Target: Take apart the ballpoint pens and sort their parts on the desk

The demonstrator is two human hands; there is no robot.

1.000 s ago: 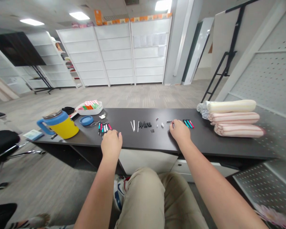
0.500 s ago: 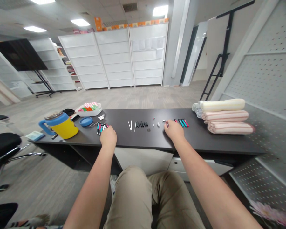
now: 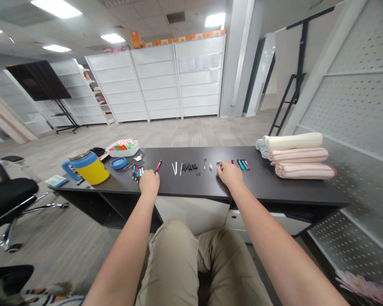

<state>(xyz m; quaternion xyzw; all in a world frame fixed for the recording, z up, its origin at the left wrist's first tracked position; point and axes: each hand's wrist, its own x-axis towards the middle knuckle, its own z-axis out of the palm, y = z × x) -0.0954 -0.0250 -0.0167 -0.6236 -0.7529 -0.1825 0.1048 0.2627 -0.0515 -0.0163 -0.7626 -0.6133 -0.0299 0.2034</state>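
My left hand is closed on a red and black pen, which points up and away from the fingers. Just left of that hand lies a row of several pens in black, teal, red and white. My right hand rests on the desk with its fingers drawn together beside small silver parts; what the fingertips hold is hidden. Beyond it lie several red and teal pen barrels. Between the hands are thin white sticks, short black pieces and tiny white bits.
On the dark desk, a yellow and blue mug, a blue lid and a white tray of colourful packets stand left. Rolled towels are stacked right. White shelves stand behind, and a perforated panel is at right.
My left hand has moved right, away from the row of pens, with a red and black pen now in it. My right hand stays by the silver parts. The view has shifted slightly.
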